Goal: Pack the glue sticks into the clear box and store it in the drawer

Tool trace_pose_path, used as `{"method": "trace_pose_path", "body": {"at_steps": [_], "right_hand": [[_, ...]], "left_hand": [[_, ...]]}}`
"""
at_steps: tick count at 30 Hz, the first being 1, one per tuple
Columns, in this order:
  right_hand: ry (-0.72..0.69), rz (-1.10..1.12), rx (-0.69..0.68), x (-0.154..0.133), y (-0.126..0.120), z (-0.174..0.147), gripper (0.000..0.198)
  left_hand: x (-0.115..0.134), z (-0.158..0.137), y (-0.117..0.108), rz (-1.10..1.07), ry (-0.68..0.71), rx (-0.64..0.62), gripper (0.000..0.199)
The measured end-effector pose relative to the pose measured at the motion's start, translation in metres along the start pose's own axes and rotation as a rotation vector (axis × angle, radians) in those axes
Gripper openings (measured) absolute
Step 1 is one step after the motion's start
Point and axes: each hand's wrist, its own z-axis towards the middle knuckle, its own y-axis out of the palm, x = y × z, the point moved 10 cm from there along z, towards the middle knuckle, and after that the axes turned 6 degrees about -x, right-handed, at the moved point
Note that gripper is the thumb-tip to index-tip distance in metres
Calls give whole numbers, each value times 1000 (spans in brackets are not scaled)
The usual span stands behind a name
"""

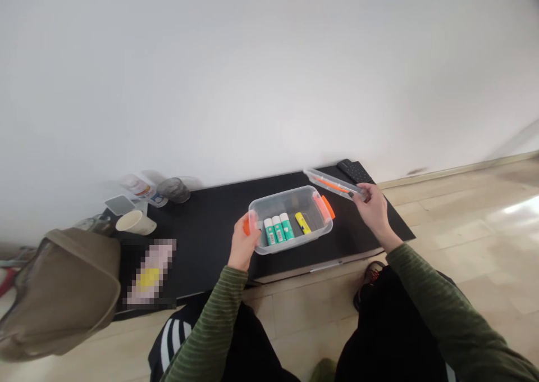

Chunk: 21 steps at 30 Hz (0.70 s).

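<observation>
Pinching: left fingers (253,237), clear rectangular plastic box (281,205), nine-o'clock end; right fingers (371,190), flat clear-plastic lid (332,185). Likely light, stiff; grip rims.

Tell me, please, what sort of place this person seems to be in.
Probably an indoor room, perhaps in a home or office; I cannot tell which. A long black tabletop stands against a plain white wall, above a pale floor.
</observation>
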Motion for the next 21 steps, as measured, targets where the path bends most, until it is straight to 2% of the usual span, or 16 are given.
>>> {"method": "trace_pose_path", "body": {"at_steps": [5,8,10,13,16,19,21], "right_hand": [[-60,117,193,-23,-28,7,26],[-75,378,394,-23,-48,14,31],[-53,591,452,-18,-49,22,33],[66,868,347,-11,-23,37,33],[244,1072,167,-9,22,39,32],[418,1167,-59,-16,70,33,32],[495,1168,-187,-24,93,28,33]], "left_hand": [[-3,3,5,-8,-14,-43,53],[-1,4,8,-7,2,-43,53],[1,5,10,-10,11,-50,52],[3,7,14,-34,7,-52,50],[4,8,16,-101,-18,-40,46],[2,9,17,-192,-66,-25,38],[-1,9,16,-251,-99,-3,32]]}}
